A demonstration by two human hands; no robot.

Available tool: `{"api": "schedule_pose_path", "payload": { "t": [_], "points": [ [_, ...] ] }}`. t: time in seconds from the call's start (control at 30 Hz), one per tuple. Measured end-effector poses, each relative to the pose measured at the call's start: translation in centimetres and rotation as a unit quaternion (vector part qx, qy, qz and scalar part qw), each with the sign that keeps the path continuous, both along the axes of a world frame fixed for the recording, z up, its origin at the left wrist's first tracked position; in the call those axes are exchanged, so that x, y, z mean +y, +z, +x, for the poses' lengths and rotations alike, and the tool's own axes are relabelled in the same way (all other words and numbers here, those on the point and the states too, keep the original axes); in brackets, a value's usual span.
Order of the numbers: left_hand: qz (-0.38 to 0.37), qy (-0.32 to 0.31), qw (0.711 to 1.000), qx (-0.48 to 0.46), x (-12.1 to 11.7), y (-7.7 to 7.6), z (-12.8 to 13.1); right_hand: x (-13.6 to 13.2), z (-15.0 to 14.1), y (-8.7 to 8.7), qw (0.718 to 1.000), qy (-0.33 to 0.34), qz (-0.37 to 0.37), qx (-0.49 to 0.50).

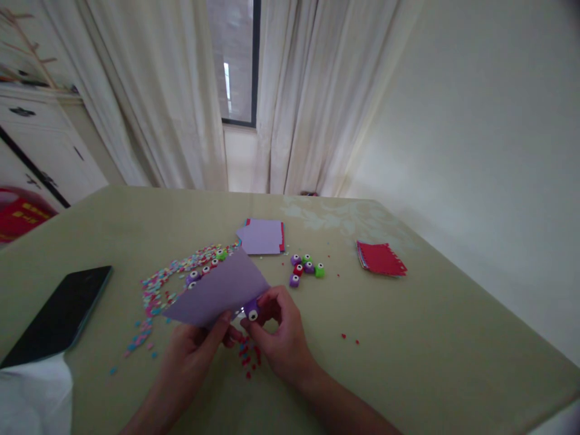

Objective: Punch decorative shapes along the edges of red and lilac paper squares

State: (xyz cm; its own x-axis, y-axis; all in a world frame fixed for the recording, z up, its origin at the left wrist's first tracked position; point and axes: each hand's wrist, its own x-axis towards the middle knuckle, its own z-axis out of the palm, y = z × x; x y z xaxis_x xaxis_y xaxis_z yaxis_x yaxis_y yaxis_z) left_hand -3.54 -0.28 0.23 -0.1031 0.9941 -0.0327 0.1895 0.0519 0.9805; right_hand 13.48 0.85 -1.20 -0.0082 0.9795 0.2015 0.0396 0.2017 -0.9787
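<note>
My left hand (pixel 199 344) pinches a sheet of purple paper (pixel 222 287) by its near edge, the sheet held tilted above the table. My right hand (pixel 283 332) grips a small purple craft punch (pixel 251 309) between thumb and fingers, at the near right edge of the sheet. Whether the paper sits inside the punch's slot I cannot tell. Below the hands lie loose red and blue paper cutouts (pixel 248 356). Several purple, green and red punches (pixel 298 270) stand past my right hand. More punches (pixel 193 277) show partly behind the sheet.
A stack of paper with a purple sheet (pixel 263 235) on top lies further back. Red paper with notched edges (pixel 383 258) is at the right. Scattered confetti (pixel 156 284) covers the left-middle. A black tablet (pixel 58 314) and white tissue (pixel 36 393) lie at the left.
</note>
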Motion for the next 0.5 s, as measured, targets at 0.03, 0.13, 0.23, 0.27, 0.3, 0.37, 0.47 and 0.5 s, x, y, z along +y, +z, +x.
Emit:
{"api": "schedule_pose_path", "payload": {
  "t": [0.03,0.13,0.23,0.27,0.3,0.37,0.47,0.5],
  "points": [
    [-0.001,-0.004,1.000,-0.005,0.0,-0.1,0.0,0.0,0.0,0.0,1.000,-0.001,0.000,-0.001],
    [0.001,-0.019,1.000,-0.016,0.0,-0.2,0.1,0.0,0.0,0.2,1.000,-0.007,-0.007,0.013],
    [0.000,-0.023,0.999,-0.028,0.1,-0.2,0.0,0.1,0.0,0.2,0.998,-0.001,-0.035,0.053],
    [0.000,-0.022,0.999,-0.029,0.1,-0.2,0.0,0.2,0.0,0.2,0.996,0.005,-0.051,0.077],
    [-0.001,-0.021,0.999,-0.029,0.1,-0.2,0.0,0.4,-0.1,0.1,0.992,0.010,-0.068,0.107],
    [0.002,-0.024,0.999,-0.030,0.1,-0.3,-0.1,0.8,-0.1,-0.1,0.980,0.009,-0.099,0.171],
    [-0.005,-0.037,0.998,-0.041,0.1,-0.4,0.0,1.3,0.0,-0.5,0.964,-0.007,-0.139,0.227],
    [-0.011,-0.042,0.998,-0.045,0.1,-0.4,0.0,1.4,0.0,-0.6,0.960,-0.008,-0.150,0.235]
  ]
}}
